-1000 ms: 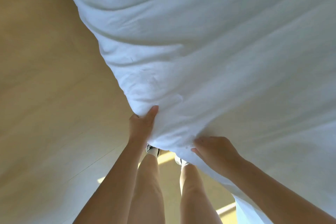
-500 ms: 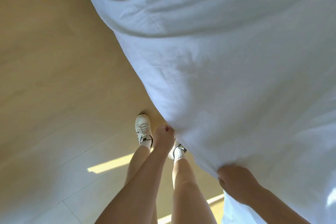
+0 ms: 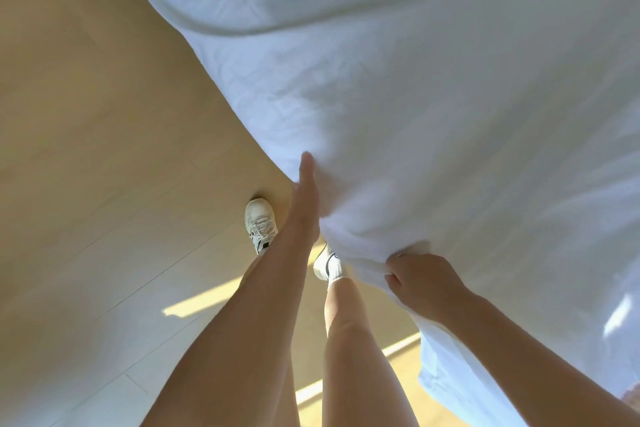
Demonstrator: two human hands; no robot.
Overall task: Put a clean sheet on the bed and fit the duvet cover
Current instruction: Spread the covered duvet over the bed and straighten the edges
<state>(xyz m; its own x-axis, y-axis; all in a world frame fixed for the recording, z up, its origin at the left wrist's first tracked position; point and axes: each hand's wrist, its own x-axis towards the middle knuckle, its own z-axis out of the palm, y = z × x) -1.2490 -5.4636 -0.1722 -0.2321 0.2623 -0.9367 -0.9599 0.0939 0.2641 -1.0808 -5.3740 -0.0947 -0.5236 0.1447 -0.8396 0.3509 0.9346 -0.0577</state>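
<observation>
Bedding (image 3: 433,114), white and softly creased, fills the right and top of the view, and its lower edge hangs in front of the person. Whether it is sheet or duvet cover cannot be told. Nearest, two bare arms (image 3: 242,322) reach forward from the bottom of the frame. Right grip (image 3: 420,282) is pressed together, knuckles up, its curled fingers pinching a bunched fold of the bedding's lower edge. Left grip (image 3: 306,198), farther out, is flat and seen edge-on, with fingers straight and together, laid against the cloth's side edge, which dents around it. Below the arms, bare legs (image 3: 353,340) end in white socks and white lace-up shoes (image 3: 259,222) with dark trim; the right shoe is partly hidden by cloth. Floor (image 3: 104,149) beyond is pale and smooth, with thin seams and bright strips of sunlight. Farthest, at the top, the bedding makes a thick, rounded fold.
</observation>
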